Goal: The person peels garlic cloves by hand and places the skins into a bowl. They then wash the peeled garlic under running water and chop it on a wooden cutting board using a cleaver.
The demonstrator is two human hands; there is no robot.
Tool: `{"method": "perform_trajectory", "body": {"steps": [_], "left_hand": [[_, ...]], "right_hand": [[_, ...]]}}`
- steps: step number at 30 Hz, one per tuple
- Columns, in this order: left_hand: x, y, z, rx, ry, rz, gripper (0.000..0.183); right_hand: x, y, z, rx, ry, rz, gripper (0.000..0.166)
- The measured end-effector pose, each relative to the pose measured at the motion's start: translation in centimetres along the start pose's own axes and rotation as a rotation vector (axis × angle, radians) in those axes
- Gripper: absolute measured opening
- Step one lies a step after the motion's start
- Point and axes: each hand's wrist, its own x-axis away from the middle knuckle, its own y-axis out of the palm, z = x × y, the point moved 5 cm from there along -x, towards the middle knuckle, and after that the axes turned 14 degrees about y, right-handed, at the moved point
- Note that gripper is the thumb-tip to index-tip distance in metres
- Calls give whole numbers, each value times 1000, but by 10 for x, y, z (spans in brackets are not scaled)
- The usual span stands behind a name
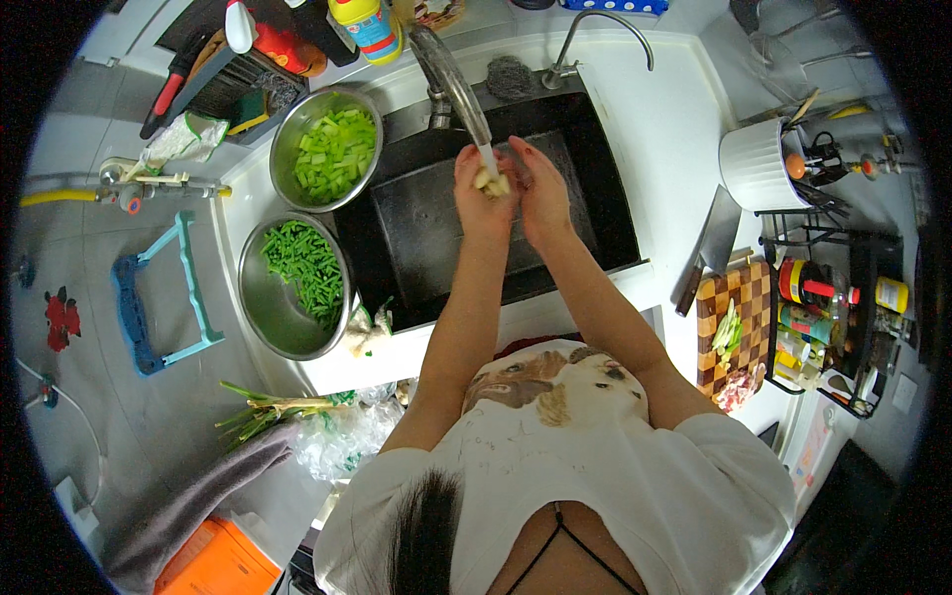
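Water runs from the metal faucet point(462, 93) onto several pale peeled cloves, probably garlic point(492, 183), cupped in my left hand point(482, 204). Close beside it, my right hand point(547, 193) is raised with its fingers extended and its palm turned towards the cloves. It seems to hold nothing of its own. Both hands are over the black sink point(416, 238). Left of the sink stand a steel bowl point(279, 167) of chopped light-green stalks point(336, 156) and another steel bowl point(256, 312) of cut green beans or similar stems point(305, 268).
A cleaver point(718, 238) lies right of the sink, beside a checkered wooden cutting board point(751, 297) with sliced pale-green pieces point(727, 335) and raw meat point(740, 388). A thin curved tap point(573, 44) and a scouring pad point(509, 77) are behind the sink. Plastic bags point(349, 439) sit at lower left.
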Motion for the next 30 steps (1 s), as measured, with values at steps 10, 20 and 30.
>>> {"method": "perform_trajectory", "body": {"steps": [10,20,30], "left_hand": [[36,50,24,-1372,615,-516,23],[28,52,22,-1951,788,-638,33],[-2,19,25,-779,429,-121,29]], "right_hand": [[-14,19,29,-278,361,-305,48],[-20,33,28,-263,368,-404,51],[-7,33,11,-68,247,-85,38]]}}
